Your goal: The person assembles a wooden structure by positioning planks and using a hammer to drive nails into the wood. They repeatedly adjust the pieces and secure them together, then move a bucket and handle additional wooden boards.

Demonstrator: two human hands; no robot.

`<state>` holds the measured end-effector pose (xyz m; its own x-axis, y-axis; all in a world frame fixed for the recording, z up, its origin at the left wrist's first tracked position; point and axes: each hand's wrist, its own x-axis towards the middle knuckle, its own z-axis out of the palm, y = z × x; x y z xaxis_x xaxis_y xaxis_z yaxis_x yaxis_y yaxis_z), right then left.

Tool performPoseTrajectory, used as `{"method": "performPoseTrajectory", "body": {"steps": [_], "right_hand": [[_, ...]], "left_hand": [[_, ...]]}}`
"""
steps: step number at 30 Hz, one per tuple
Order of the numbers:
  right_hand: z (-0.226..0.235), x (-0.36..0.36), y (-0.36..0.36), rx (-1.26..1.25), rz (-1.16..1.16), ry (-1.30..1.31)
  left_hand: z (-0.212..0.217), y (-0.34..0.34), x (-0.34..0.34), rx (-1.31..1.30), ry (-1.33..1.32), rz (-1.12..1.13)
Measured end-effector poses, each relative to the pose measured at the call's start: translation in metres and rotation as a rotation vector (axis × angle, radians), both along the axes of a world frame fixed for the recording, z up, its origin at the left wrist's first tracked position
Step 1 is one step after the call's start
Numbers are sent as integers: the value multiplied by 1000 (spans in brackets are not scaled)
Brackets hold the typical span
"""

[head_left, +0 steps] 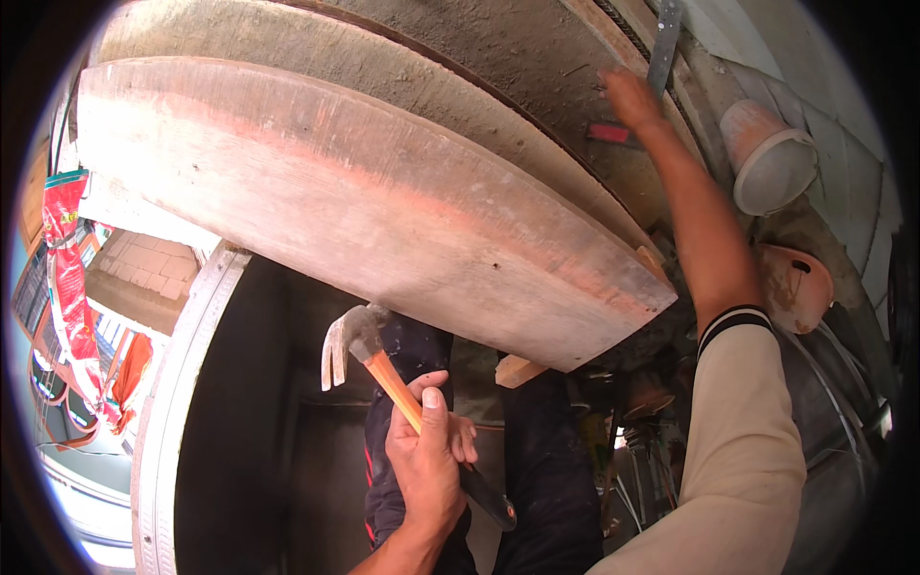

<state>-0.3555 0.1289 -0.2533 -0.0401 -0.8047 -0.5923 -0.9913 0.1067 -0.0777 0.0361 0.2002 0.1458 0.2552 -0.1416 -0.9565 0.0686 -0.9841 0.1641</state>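
My left hand (426, 450) is closed round the handle of a claw hammer (391, 383), thumb along its orange shaft. The black grip end sticks out below my fingers, and the grey head with its claw is up to the left, close under the lower edge of a broad curved wooden board (374, 201). My right hand (634, 101) reaches far out to the upper right, over a dusty surface. It is beside a flat metal strip (663, 48) and just above a red-and-black object (613, 133) of unclear kind. Its fingers are small and blurred, so their grip does not show.
Behind the curved board runs a second curved edge (412, 72). A small wood block (518, 370) pokes out beneath the board. Two dirty buckets, one whitish (771, 163) and one orange (793, 287), are at the right. A red plastic bag (69, 278) hangs left.
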Motion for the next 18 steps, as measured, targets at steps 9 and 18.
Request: {"method": "performPoseTrajectory", "body": {"steps": [9, 18], "right_hand": [[0, -2, 13, -44, 3, -124], [9, 8, -2, -117, -59, -158]], "left_hand": [[0, 3, 4, -21, 30, 38], [1, 2, 5, 2, 22, 22]]}}
